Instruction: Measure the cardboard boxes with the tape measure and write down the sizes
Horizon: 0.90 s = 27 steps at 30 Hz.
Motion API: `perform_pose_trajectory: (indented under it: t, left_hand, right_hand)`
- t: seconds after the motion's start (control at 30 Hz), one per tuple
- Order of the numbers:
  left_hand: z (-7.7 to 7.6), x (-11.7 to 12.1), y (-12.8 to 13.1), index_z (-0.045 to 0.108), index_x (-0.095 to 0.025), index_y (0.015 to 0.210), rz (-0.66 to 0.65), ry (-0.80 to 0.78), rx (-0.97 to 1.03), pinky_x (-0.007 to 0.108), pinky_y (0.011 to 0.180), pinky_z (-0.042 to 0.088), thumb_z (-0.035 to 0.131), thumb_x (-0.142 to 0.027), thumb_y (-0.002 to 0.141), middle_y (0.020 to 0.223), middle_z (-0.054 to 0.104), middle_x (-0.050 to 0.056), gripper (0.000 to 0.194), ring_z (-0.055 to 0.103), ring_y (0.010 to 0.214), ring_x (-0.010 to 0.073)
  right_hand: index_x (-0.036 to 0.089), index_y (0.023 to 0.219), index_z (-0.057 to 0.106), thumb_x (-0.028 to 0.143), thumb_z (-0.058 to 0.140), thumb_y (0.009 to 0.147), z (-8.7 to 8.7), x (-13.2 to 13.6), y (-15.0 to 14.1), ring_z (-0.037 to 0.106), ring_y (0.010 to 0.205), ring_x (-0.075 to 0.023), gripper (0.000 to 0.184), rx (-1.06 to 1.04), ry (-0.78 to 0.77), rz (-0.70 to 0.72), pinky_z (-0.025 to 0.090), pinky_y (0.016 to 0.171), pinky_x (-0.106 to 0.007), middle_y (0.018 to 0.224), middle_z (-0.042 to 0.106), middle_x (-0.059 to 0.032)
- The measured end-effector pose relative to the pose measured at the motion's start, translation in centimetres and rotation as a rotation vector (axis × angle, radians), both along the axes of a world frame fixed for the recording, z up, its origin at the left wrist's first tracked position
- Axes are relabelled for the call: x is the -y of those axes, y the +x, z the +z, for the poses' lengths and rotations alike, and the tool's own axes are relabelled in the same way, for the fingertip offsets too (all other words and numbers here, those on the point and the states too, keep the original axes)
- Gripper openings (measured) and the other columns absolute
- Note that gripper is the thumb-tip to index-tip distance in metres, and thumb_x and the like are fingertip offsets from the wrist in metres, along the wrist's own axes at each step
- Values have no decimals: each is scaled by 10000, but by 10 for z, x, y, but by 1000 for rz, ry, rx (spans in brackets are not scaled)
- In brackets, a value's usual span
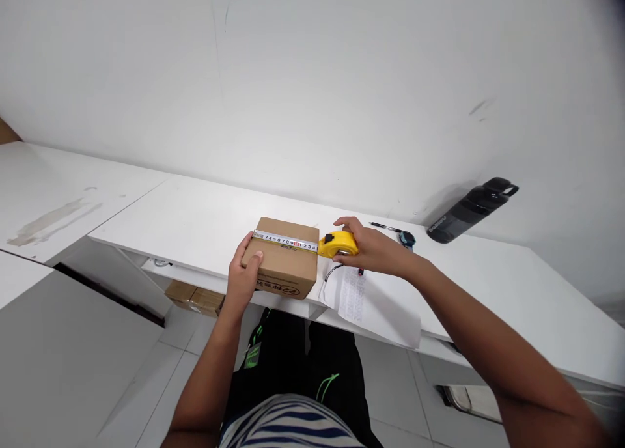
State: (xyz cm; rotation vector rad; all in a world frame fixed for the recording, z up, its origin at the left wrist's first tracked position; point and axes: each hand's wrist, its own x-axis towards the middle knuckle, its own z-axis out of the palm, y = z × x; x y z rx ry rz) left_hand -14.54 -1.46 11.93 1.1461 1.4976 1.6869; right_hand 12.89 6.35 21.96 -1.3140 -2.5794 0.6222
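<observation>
A brown cardboard box (288, 262) sits at the front edge of the white desk, dark print on its near side. Across its top lies the pulled-out blade (283, 239) of a yellow tape measure (342, 243). My left hand (245, 272) grips the box's left end, its fingers at the blade's tip and the thumb on top of the box. At the box's right end, my right hand (368, 246) is closed around the tape measure case. Part of that case is hidden by the fingers.
Right of the box lie a printed sheet (375, 308) overhanging the desk edge, a pen (385, 227) and a dark watch (406, 239). A black bottle (471, 210) stands near the wall. Below the white desk (488, 285) are cardboard boxes (195, 297) on the floor.
</observation>
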Motion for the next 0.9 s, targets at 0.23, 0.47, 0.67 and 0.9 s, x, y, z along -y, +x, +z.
perform_pose_trajectory:
  t: [0.23,0.47,0.67,0.9]
  left_hand:
    - [-3,-2,0,556,-266,1356,8,-1,-7,370,1073,434,576,-328,859,1402,563,44,502,540,1255,248]
    - [-4,-4,0,559,-245,1354,24,-6,-2,362,1069,434,580,-318,847,1394,569,50,512,541,1250,245]
    - [-2,-4,1,567,-243,1343,26,9,-14,341,1081,419,579,-305,846,1417,550,44,501,515,1280,236]
    - [-10,-7,-2,562,-230,1334,50,-45,16,370,1006,481,598,-377,839,1340,602,76,517,581,1190,257]
  right_hand:
    - [270,1344,308,471,630,799,0,3,0,654,704,-222,665,16,-2,-34,469,598,-322,964,694,-39]
    - [293,1425,265,518,627,813,-6,3,5,670,815,-244,745,-26,39,-25,507,660,-348,1085,675,-67]
    - [303,1473,214,577,599,821,-12,3,7,667,804,-239,805,-77,39,-24,523,700,-373,1095,668,-64]
    - [305,1401,359,540,607,829,-13,2,1,660,881,-262,666,-105,144,-22,512,742,-387,1109,668,-63]
